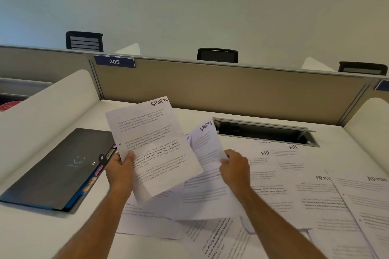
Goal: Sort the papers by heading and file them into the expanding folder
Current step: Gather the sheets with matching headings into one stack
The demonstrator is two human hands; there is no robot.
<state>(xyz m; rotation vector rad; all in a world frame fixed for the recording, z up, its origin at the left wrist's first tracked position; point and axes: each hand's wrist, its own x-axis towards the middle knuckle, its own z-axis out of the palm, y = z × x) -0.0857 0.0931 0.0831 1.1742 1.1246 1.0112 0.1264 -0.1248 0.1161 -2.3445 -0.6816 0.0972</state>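
My left hand has its fingers closed on the lower edge of a sheet headed "SPORTS", held up over the bench. My right hand grips a second "SPORTS" sheet just beside it. To my right lie two sheets marked "HR" and two marked "ADMIN". The black expanding folder lies closed at my left, coloured tabs at its edge. A plate on the partition reads "305".

The papers are white with black words. At 9 o'clock, the folder is black with bright tabs.
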